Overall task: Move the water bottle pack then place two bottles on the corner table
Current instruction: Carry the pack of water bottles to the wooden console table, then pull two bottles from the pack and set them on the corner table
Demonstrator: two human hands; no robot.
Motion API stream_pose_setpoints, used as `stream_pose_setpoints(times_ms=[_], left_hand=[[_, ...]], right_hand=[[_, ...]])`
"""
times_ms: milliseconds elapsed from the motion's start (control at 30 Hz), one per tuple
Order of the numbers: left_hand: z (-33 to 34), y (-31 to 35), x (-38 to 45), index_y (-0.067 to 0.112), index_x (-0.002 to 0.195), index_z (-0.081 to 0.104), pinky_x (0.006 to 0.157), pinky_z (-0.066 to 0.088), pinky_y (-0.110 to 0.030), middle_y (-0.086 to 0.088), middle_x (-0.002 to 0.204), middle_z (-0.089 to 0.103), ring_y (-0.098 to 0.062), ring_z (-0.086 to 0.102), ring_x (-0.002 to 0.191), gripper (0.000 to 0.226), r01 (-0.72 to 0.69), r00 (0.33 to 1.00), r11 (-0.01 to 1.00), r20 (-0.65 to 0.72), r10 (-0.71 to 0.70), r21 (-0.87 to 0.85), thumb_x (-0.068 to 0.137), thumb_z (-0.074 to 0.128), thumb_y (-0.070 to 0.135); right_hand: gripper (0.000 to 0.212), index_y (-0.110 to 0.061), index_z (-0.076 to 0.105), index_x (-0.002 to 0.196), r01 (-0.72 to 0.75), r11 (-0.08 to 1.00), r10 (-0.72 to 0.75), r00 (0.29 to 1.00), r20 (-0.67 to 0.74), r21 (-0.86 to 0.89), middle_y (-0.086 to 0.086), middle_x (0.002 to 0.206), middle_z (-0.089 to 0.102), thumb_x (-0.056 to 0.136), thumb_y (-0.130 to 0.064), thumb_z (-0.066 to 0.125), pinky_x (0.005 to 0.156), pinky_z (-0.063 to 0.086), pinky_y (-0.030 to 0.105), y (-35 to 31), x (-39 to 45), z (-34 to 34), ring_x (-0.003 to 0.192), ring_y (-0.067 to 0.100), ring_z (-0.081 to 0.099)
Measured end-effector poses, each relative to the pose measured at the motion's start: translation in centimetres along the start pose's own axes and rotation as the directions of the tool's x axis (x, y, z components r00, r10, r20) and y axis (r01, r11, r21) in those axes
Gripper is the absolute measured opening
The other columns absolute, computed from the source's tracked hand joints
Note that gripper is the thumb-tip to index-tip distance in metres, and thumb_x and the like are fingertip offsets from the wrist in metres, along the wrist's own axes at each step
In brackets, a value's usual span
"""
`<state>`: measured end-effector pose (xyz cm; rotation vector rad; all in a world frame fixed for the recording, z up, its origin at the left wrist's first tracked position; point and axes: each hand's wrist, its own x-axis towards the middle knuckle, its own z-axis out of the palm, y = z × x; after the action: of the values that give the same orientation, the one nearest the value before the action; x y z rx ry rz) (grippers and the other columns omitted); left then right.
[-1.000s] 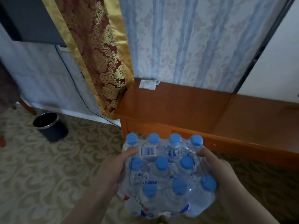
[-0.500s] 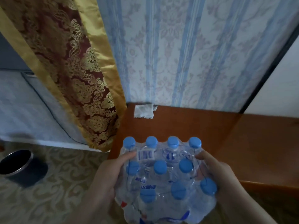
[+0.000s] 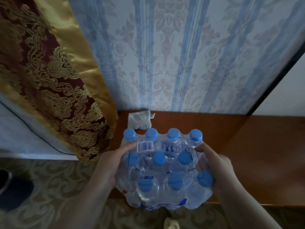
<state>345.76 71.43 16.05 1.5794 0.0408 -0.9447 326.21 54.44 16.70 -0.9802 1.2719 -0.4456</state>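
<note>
A shrink-wrapped water bottle pack (image 3: 165, 172) with several blue-capped clear bottles is held between both hands. My left hand (image 3: 107, 166) grips its left side, thumb on the wrap by the barcode. Its right side is gripped by my right hand (image 3: 216, 167), thumb on top. The pack hangs over the near left part of the wooden corner table (image 3: 231, 146), which stands against the wall. Whether its base touches the tabletop is hidden.
A crumpled white tissue (image 3: 140, 120) lies at the table's back left corner. A gold and maroon curtain (image 3: 62, 83) hangs left of the table, over blue striped wallpaper. A dark bin (image 3: 9, 190) stands on the patterned carpet at far left.
I have stepped closer to the table. The pack, held the same way in both hands, has moved forward from in front of the table's edge to over its top.
</note>
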Motion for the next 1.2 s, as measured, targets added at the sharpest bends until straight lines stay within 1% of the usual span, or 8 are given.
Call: stream_pose_setpoints(times_ms=[167,300,467,667,800,1000,1100,1200], left_hand=[[1.6,0.3,2.9,0.014,0.074,0.083,0.089,0.057,-0.051,-0.013,0.083,0.081,-0.033,0.077,0.079,0.035,0.104,0.994,0.993,-0.036,-0.102,0.051,0.052,0.089,0.041],[2.3,1.7,5.5,0.016,0.066,0.082,0.08,0.06,-0.047,-0.014,0.079,0.081,-0.032,0.078,0.071,0.031,0.109,0.993,0.993,-0.057,-0.106,0.044,0.048,0.09,0.04],[3.1,3.5,8.7,0.013,0.071,0.082,0.092,0.055,-0.055,-0.015,0.084,0.081,-0.036,0.077,0.08,0.037,0.11,0.993,0.994,-0.038,-0.109,0.024,0.046,0.091,0.039],[3.6,5.7,12.2,0.013,0.073,0.082,0.09,0.056,-0.055,-0.013,0.083,0.081,-0.035,0.078,0.078,0.047,0.065,0.996,0.998,-0.068,-0.064,0.026,0.039,0.09,0.044],[3.9,6.7,13.8,0.013,0.067,0.08,0.073,0.062,-0.042,-0.008,0.074,0.081,-0.027,0.078,0.066,0.052,0.017,0.991,0.994,-0.134,-0.002,0.111,0.039,0.083,0.057],[3.9,6.7,14.2,0.01,0.073,0.08,0.085,0.059,-0.055,-0.009,0.074,0.08,-0.032,0.077,0.076,0.058,0.011,0.99,0.984,-0.141,0.014,0.178,0.044,0.08,0.061],[3.9,6.7,13.8,0.01,0.079,0.08,0.082,0.061,-0.05,-0.009,0.075,0.081,-0.03,0.078,0.073,0.062,0.014,0.993,0.985,-0.117,0.007,0.174,0.042,0.081,0.059],[3.7,6.5,12.9,0.009,0.083,0.079,0.068,0.061,-0.038,-0.008,0.074,0.081,-0.027,0.078,0.068,0.065,0.018,0.996,0.983,-0.091,-0.001,0.182,0.04,0.079,0.059]], right_hand=[[0.032,-0.007,0.06,0.078,-0.079,0.996,0.077,0.996,-0.047,-0.049,0.017,0.077,0.055,0.065,-0.029,0.078,0.059,0.049,0.038,0.0,4.0,0.5,0.069,0.027,0.05],[0.053,0.005,0.069,0.095,-0.131,0.991,0.13,0.99,-0.053,-0.022,0.03,0.087,0.071,0.058,-0.031,0.08,0.074,0.058,0.059,-1.6,6.8,1.4,0.075,0.035,0.068],[0.048,-0.005,0.067,0.088,-0.113,0.994,0.112,0.992,-0.052,-0.014,0.017,0.081,0.06,0.054,-0.036,0.079,0.065,0.056,0.048,-3.2,9.6,3.2,0.071,0.029,0.057],[0.042,-0.014,0.051,0.075,-0.018,1.0,0.017,0.997,-0.079,-0.021,0.012,0.075,0.047,0.055,-0.038,0.078,0.058,0.04,0.039,-5.0,12.6,5.9,0.069,0.024,0.045],[0.043,-0.014,0.058,0.08,-0.008,0.998,0.003,0.996,-0.084,-0.058,0.012,0.076,0.052,0.054,-0.042,0.077,0.062,0.042,0.039,-6.0,13.9,6.9,0.07,0.025,0.05],[0.054,-0.01,0.062,0.082,0.002,0.989,-0.008,0.999,-0.046,-0.146,0.015,0.077,0.058,0.049,-0.052,0.075,0.064,0.046,0.041,-6.0,14.2,6.9,0.071,0.027,0.055],[0.057,-0.01,0.063,0.081,0.011,0.985,-0.019,0.999,-0.041,-0.174,0.015,0.078,0.061,0.049,-0.056,0.072,0.066,0.048,0.042,-6.1,14.0,7.0,0.072,0.027,0.056],[0.064,0.001,0.068,0.08,0.01,0.971,-0.021,0.999,-0.042,-0.241,0.022,0.082,0.071,0.055,-0.057,0.07,0.076,0.057,0.052,-5.7,13.3,6.5,0.074,0.03,0.064]])
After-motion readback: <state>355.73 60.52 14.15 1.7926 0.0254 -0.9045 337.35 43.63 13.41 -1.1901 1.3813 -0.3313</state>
